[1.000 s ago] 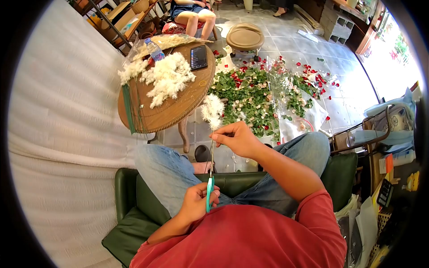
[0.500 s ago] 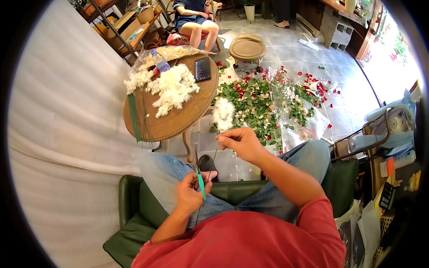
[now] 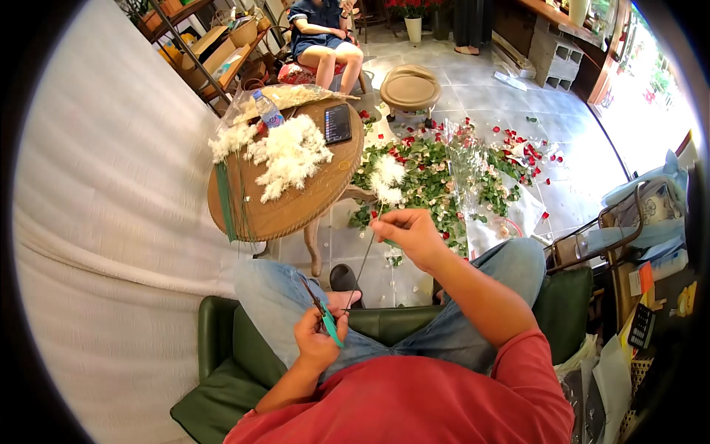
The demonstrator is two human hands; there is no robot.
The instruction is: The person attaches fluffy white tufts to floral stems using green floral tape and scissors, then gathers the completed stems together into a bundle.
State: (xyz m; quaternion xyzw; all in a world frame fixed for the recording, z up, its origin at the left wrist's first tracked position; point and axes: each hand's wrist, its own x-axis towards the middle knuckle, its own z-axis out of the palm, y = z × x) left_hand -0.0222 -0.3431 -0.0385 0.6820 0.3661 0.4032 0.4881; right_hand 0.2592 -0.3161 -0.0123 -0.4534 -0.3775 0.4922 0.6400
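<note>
My right hand (image 3: pixel 410 233) pinches a thin dark stem (image 3: pixel 364 265) just below a fluffy white flower head (image 3: pixel 387 179). A bit of green shows under its fingers; I cannot make out what it is. Lower down, my left hand (image 3: pixel 318 337) is closed around teal-handled scissors (image 3: pixel 329 324), whose dark blades point up and away. The stem's lower end reaches the fingertips of that hand. On the round wooden table (image 3: pixel 310 185) lie more white fluffy pieces (image 3: pixel 292 155) and a bunch of thin stems with green strips (image 3: pixel 224 200).
A phone (image 3: pixel 337 123) and a water bottle (image 3: pixel 268 109) are on the table. Leaves and red petals (image 3: pixel 429 166) cover the floor ahead, near a brown stool (image 3: pixel 410 87). Another person (image 3: pixel 325 37) sits beyond the table. A green sofa (image 3: pixel 222 325) is beneath me.
My right hand and the white flower head have shifted slightly right, and the stem slants more. The scissors have tilted left, their blades now visible. The seated person has raised a hand.
</note>
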